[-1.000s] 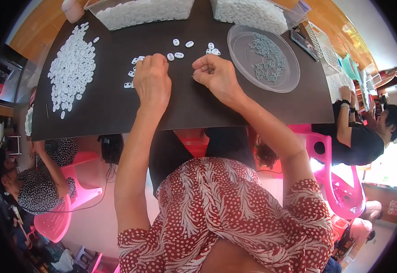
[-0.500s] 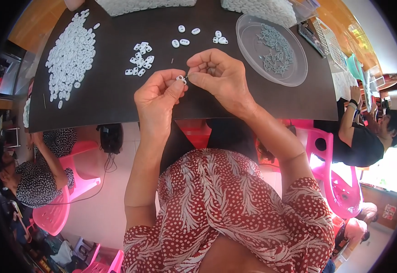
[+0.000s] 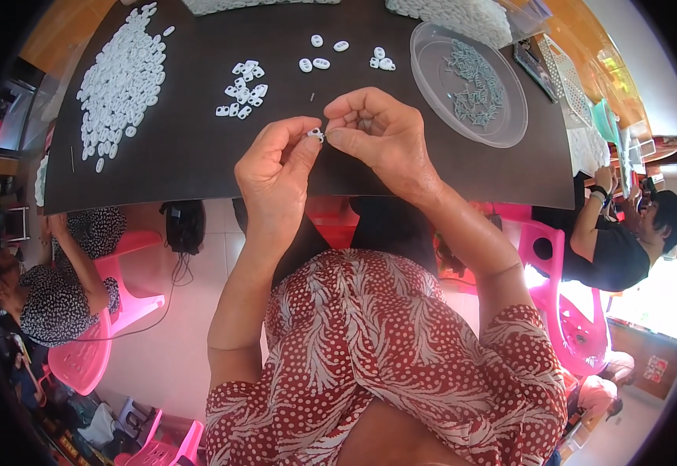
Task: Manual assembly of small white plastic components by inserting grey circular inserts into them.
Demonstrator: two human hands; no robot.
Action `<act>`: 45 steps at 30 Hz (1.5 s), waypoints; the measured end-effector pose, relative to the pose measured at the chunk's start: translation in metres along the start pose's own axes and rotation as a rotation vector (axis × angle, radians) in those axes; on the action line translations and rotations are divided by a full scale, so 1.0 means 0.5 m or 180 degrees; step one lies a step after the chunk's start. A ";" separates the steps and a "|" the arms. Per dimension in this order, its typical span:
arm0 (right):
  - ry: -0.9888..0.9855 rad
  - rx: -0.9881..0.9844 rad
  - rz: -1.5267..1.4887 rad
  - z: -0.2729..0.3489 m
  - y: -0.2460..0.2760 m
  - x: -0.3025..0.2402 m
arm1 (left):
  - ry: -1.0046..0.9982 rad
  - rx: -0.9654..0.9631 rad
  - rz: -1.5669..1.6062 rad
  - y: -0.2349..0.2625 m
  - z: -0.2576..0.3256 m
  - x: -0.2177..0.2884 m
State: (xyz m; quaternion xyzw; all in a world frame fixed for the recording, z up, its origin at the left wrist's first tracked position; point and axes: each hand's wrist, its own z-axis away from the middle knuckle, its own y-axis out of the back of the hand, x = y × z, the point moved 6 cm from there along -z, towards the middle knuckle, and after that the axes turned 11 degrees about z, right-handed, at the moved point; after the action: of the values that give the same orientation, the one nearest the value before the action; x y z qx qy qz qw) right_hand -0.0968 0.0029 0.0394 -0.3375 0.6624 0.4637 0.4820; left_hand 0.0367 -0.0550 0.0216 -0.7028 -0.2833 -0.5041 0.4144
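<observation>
**Two hands meet over one small white piece**

The grip is a fine pinch: the left hand point(image 3: 276, 175) holds a small white oval plastic piece point(image 3: 316, 134) between thumb and forefinger, lifted just above the black tabletop point(image 3: 199, 167). The right hand point(image 3: 377, 132) is curled in close, its fingertips pressed together right against that piece. They seem to pinch something thin, though it is too small to make out from here. The two hands touch at the piece, over the near middle of the tabletop.

By the look of it this is the fitting step, one small part being worked into the white piece. The next move would call for steady fingers and a careful line-up, since both parts are tiny and easily dropped.

Just beyond the hands lies a small cluster of white pieces point(image 3: 242, 89), and a few loose white ovals point(image 3: 319, 54) sit farther back. A single thin dark pin point(image 3: 312, 97) lies alone between them. To the right stands a clear round plastic dish point(image 3: 432, 78) holding a heap of thin grey metal bits point(image 3: 474, 81). Far to the left, a wide spread of white oval pieces point(image 3: 117, 81) covers that end of the tabletop.

Around the room, other people sit on pink plastic chairs point(image 3: 90, 349) at either side.
</observation>
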 end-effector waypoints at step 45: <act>0.0233 0.0178 0.0191 0.014 -0.025 0.024 | -0.0877 0.0160 -0.0692 0.006 0.017 0.000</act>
State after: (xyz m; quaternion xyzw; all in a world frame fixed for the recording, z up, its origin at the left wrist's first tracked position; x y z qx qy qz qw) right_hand -0.0870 0.0051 0.0234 -0.3207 0.7021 0.4465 0.4526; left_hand 0.0433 -0.0490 0.0197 -0.7198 -0.4243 -0.4377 0.3321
